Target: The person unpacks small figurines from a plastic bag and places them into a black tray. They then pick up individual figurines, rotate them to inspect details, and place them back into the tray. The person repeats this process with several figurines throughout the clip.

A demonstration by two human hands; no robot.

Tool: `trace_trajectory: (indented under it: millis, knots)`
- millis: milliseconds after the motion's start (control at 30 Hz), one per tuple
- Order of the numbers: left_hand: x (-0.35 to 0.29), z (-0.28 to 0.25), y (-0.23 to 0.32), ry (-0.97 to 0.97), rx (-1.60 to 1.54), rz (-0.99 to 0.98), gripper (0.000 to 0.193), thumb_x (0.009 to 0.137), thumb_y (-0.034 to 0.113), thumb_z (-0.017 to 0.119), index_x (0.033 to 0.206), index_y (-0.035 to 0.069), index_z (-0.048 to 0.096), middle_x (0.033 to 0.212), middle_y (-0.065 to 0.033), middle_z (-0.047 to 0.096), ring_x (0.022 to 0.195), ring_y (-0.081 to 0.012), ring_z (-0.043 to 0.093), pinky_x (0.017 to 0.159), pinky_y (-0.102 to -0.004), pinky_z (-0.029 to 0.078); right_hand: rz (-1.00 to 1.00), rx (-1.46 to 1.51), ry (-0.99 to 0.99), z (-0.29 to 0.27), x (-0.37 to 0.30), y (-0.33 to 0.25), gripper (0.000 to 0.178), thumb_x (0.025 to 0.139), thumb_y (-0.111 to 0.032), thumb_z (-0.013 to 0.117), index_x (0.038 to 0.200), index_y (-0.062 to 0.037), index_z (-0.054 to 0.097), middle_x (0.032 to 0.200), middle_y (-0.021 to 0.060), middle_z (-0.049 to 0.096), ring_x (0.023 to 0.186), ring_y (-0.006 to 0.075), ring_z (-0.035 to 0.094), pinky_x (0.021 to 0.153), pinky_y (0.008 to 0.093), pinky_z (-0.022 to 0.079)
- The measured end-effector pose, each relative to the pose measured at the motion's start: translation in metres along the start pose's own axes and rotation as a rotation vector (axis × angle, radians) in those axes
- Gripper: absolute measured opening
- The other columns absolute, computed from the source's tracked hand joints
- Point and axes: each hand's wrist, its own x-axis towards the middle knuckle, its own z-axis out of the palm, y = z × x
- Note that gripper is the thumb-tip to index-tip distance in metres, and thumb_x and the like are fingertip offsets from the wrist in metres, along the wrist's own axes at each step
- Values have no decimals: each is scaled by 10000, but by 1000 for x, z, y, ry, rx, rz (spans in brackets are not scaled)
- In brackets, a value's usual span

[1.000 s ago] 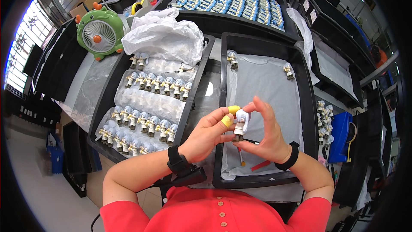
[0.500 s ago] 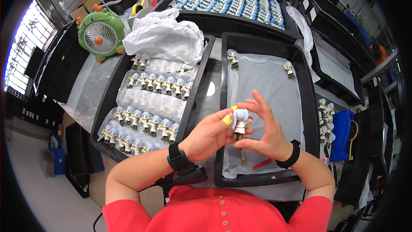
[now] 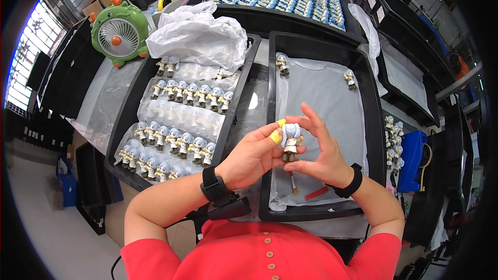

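A small figurine (image 3: 291, 142) with pale blue-grey hair, a white coat and dark boots is held up above the near part of the right tray, its back showing. My left hand (image 3: 254, 153), with yellow tape on its fingertips, grips it from the left side. My right hand (image 3: 328, 158) curves round the other side, the thumb at the boots and a finger at the top of the head; the index finger points up. Under my hands, a small brush (image 3: 294, 184) and a red strip (image 3: 316, 193) lie on the white liner of the black tray (image 3: 374, 124).
Rows of like figurines (image 3: 192, 94) lie in the left tray, beside crumpled white sheeting (image 3: 199, 36). The right tray holds two at its far corners. Beyond is a tray of blue-and-white figures (image 3: 282, 2). A green fan (image 3: 119, 33) stands left; a blue box (image 3: 412, 161) is right.
My hands and the figurine have risen slightly in the picture, and the figurine has turned a little. The view has shifted slightly. My hold looks the same.
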Motion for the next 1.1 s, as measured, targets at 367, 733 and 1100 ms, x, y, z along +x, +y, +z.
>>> trace_trajectory:
  millis: [367, 733, 1100]
  knots:
    - [1, -2, 0, -44, 2, 2, 428, 960, 241, 441, 1328, 41, 356, 1209, -92, 514, 1118, -251, 534, 869, -362, 481, -52, -104, 16, -1, -1, -4, 987, 607, -133, 817, 1408, -81, 241, 1261, 114, 488, 1143, 267, 463, 980, 374, 370]
    - [-1, 6, 0, 5, 72, 60, 444, 925, 192, 529, 1308, 37, 365, 1184, -69, 499, 1079, -217, 545, 838, -342, 486, -260, -349, 54, -2, 1, -8, 919, 585, -71, 788, 1373, -70, 316, 1245, 113, 492, 1135, 305, 438, 969, 395, 369]
    - [0, 4, -2, 26, 83, 0, 421, 941, 269, 487, 1283, 63, 353, 1223, -125, 496, 1085, -251, 548, 871, -365, 478, -187, -253, 10, -5, 0, -11, 973, 588, -81, 802, 1399, -70, 264, 1202, 130, 498, 1095, 250, 494, 946, 373, 379]
